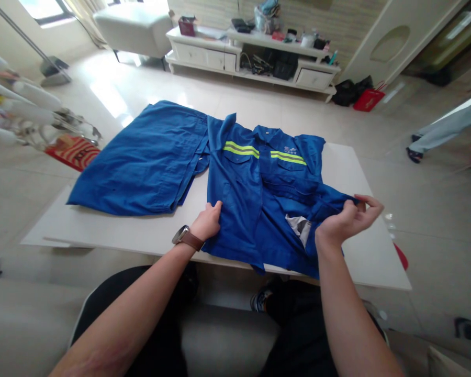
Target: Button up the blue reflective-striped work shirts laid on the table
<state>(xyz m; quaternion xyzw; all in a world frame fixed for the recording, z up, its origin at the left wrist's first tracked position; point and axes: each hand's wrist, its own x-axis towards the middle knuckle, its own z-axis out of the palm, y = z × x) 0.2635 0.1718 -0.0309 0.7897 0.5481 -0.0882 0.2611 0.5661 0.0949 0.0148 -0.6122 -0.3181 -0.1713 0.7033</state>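
Note:
A blue work jacket (pixel 235 183) with yellow-green and grey stripes across the chest lies on a white table, its collar pointing away from me. My left hand (pixel 207 222), with a brown-strapped watch on the wrist, pinches the jacket's left edge near the hem. On the right, my right hand (pixel 348 217) grips a bunched blue part of the jacket and holds it out toward the right; the palm faces partly up. A pale patch of lining (pixel 299 228) shows between the folds. Beside the jacket, a folded blue garment (pixel 141 159) covers the table's left part.
The white table (pixel 372 251) extends under both garments. Behind it stands a white cabinet (pixel 204 54) with clutter on top. A red bag (pixel 369 98) is on the floor at the back right. A person's legs (pixel 447 125) show at the right. Wrapped items (pixel 31 104) are at the left.

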